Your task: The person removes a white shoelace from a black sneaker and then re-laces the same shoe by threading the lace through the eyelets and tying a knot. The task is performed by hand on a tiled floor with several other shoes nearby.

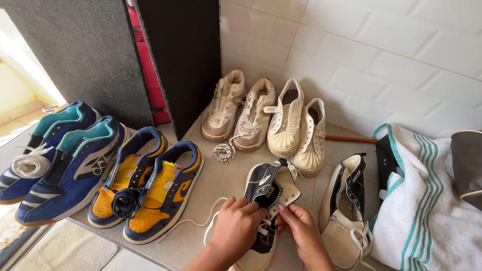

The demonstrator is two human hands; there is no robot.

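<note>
A black and cream canvas sneaker [267, 190] lies on the tiled floor in front of me, its tongue pulled up. My left hand [236, 230] grips its left side and white lace. My right hand [301, 228] pinches the lacing area on its right side. Its mate [346, 211] lies tipped on its side just to the right, laces loose.
Navy and yellow sneakers [145, 188] and blue and teal sneakers [55, 160] sit to the left. Beige sneakers [238, 113] and white canvas shoes [296, 125] stand by the tiled wall. A rolled lace [223, 153] lies between. A striped white towel [427, 206] is at right.
</note>
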